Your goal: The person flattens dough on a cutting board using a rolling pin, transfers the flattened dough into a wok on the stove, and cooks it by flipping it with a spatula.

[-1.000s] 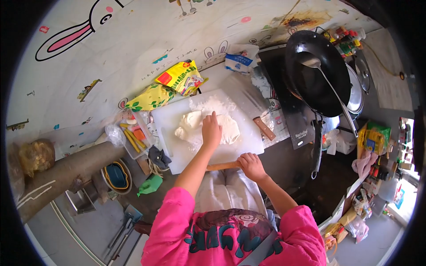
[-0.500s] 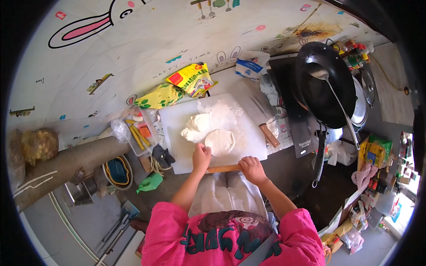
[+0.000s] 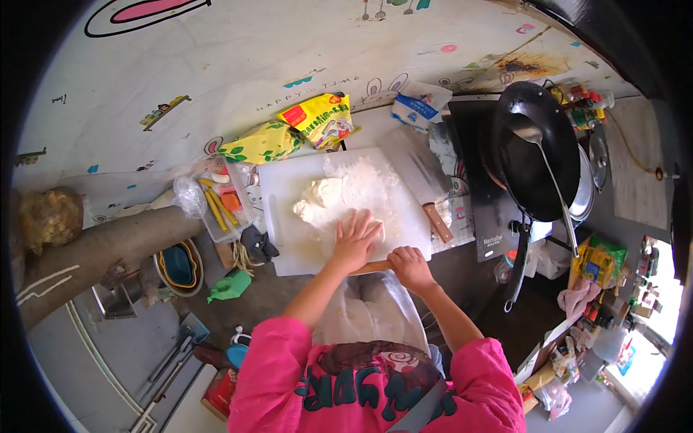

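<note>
Near the centre of the frame, the left hand [image 3: 355, 239] lies open, fingers spread, over a flattened dough round [image 3: 380, 232] on the white cutting board [image 3: 287, 249], while the right hand [image 3: 410, 268] grips a rolling pin [image 3: 370, 268] by the board's lower edge. The step in hand looks like pressing or shifting the round; using the pin on it would call for lifting that palm clear. Counted: one round, one irregular dough lump [image 3: 320, 195] left of it, one board, one pin, one cleaver [image 3: 415, 169] right of centre, two yellow packets [image 3: 317, 119] above, one wok [image 3: 520, 186] holding one spatula [image 3: 529, 135] upper right.
</note>
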The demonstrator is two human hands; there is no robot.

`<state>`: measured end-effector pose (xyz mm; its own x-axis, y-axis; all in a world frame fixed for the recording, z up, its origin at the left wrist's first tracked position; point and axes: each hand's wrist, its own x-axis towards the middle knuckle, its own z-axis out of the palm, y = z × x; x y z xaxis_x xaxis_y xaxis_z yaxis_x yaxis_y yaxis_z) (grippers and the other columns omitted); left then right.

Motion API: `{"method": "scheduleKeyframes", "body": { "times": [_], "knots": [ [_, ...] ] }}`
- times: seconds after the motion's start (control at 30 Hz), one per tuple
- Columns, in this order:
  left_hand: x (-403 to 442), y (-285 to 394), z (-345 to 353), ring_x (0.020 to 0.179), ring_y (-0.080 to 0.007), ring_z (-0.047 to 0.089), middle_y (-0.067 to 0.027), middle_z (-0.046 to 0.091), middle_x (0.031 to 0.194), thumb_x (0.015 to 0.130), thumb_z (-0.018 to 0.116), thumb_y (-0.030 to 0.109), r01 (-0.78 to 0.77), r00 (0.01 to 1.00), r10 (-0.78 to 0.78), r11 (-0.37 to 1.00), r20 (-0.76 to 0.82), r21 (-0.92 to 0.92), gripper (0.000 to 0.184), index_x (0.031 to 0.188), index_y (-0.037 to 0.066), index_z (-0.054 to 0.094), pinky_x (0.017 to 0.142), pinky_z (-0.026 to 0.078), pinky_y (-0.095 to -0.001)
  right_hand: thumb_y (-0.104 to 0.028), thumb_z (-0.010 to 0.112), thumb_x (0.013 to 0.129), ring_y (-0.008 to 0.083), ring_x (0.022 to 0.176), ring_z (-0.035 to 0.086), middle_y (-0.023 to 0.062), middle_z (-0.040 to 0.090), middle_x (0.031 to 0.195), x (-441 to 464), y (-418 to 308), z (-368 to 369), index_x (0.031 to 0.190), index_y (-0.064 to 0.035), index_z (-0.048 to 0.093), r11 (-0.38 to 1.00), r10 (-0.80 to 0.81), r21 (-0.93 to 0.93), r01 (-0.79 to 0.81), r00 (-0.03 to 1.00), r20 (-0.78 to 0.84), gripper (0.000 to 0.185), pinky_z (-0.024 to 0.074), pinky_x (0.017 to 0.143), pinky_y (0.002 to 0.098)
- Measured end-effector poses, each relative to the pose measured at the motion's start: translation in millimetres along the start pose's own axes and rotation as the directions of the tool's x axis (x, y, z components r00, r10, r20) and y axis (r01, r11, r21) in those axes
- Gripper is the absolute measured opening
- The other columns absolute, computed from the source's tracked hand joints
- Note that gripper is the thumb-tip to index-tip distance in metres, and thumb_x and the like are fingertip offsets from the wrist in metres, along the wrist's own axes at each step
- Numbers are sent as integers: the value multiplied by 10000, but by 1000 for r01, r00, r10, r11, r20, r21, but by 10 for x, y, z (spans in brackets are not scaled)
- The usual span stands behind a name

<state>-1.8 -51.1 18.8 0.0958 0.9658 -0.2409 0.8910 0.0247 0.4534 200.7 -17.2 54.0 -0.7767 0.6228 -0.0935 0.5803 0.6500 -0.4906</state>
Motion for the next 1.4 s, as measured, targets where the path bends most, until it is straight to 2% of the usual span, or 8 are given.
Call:
{"method": "scheduleKeyframes", "body": {
  "times": [0.07, 0.23, 0.43, 0.7, 0.93, 1.03, 1.17, 1.4],
  "knots": [
    [-53, 1, -48, 1412, -351, 172, -91, 209, 1534, 870, 554, 302, 21, 1000, -23, 997, -17, -72, 574, 1415, 250, 381, 1074, 150, -626, -149, 637, 786, 219, 911, 566, 40, 582, 945, -3, 58, 17, 933, -99, 605, 1000, 23, -5, -23, 1000, -4, 159, 426, 818, 367],
    [-266, -59, -109, 1413, -275, 212, -89, 231, 1531, 858, 577, 293, 154, 981, -155, 988, -118, -19, 653, 1419, 58, 338, 1107, 148, -558, -161, 636, 793, 231, 924, 556, 41, 581, 944, 221, 89, 85, 938, -103, 607, 995, 91, -15, -94, 985, -145, 159, 416, 827, 375],
    [-111, -169, 17, 1415, -232, 216, -62, 238, 1534, 846, 574, 343, 157, 975, -136, 981, -178, 110, 705, 1445, 78, 312, 1114, 120, -545, -373, 637, 778, 259, 1044, 488, 93, 538, 1071, 456, 157, 224, 1106, -35, 546, 973, 207, -84, -214, 975, -87, 479, 351, 912, 405],
    [474, -425, -127, 1400, -238, 257, -72, 272, 1520, 820, 582, 312, -4, 974, 49, 980, -222, 199, 736, 1452, 67, 295, 1112, 113, -537, -264, 591, 780, 244, 1040, 490, 79, 526, 1076, 1033, 494, 170, 1026, -76, 538, 959, 228, -110, -260, 944, -239, 314, 346, 909, 409],
    [752, -504, -168, 1396, -236, 268, -60, 265, 1522, 836, 588, 271, 39, 948, 37, 972, -317, 231, 695, 1439, 62, 313, 1109, 121, -528, -253, 578, 799, 245, 1049, 478, 73, 517, 1090, 1385, 660, 102, 1026, -90, 532, 946, 248, -136, -295, 925, -288, 283, 331, 924, 420],
    [683, -481, -133, 1393, -256, 269, -89, 260, 1520, 825, 610, 257, 1, 952, 80, 964, -295, 266, 715, 1436, 44, 308, 1103, 156, -536, -266, 581, 813, 241, 1103, 465, 75, 516, 1164, 1303, 607, 108, 1086, -82, 533, 947, 251, -132, -295, 929, -273, 333, 312, 951, 437],
    [265, -350, -69, 1372, -267, 308, -135, 303, 1491, 820, 605, 298, -47, 976, 69, 993, -209, 105, 700, 1410, 25, 347, 1087, 278, -466, -290, 607, 802, 237, 1142, 458, 75, 522, 1197, 914, 397, 211, 1142, -70, 531, 942, 215, -216, -256, 957, -194, 412, 300, 967, 447],
    [-391, -127, 105, 1298, -300, 402, -146, 375, 1442, 794, 612, 239, -81, 974, 86, 996, -210, 30, 672, 1384, 14, 380, 1039, 325, -444, -334, 673, 748, 298, 1130, 457, 119, 498, 1182, 297, 88, 302, 1191, -42, 484, 986, 158, -38, -162, 984, -86, 563, 306, 971, 463]
  ]
}}
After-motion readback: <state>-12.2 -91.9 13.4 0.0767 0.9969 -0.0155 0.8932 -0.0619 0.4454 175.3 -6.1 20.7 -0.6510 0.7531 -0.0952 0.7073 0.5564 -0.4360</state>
